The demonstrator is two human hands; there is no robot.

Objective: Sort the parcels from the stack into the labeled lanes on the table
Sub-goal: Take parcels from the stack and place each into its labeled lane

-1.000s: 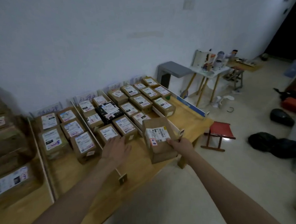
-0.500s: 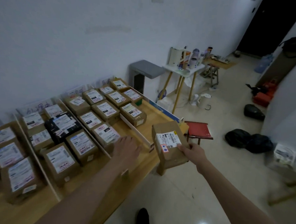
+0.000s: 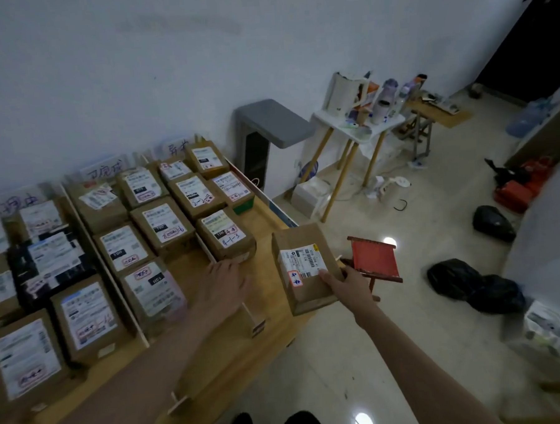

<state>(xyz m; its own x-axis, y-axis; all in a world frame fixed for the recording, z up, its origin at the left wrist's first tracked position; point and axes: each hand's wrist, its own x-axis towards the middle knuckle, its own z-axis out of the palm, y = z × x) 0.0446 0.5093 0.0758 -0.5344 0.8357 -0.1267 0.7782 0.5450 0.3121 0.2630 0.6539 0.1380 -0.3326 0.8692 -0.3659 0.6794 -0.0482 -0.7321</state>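
Note:
My right hand (image 3: 350, 287) grips a brown cardboard parcel (image 3: 302, 265) with a white shipping label by its near right corner, holding it over the right end of the wooden table (image 3: 269, 335). My left hand (image 3: 222, 284) lies flat with spread fingers on the table, just in front of the parcel marked 4-1-3 (image 3: 226, 235). Several labelled parcels fill lanes split by thin white dividers (image 3: 120, 278). Handwritten lane signs (image 3: 103, 171) stand against the wall.
A red folding stool (image 3: 373, 258) stands right beside the table's end. Black bags (image 3: 474, 286) lie on the tiled floor. A white side table (image 3: 358, 126) with bottles and a grey stand (image 3: 274, 124) are by the wall. More parcels (image 3: 551, 330) sit at the far right.
The view has swung right, so the lanes sit further left. My right hand still holds the parcel at the table's right end, and my left hand stays flat on the table.

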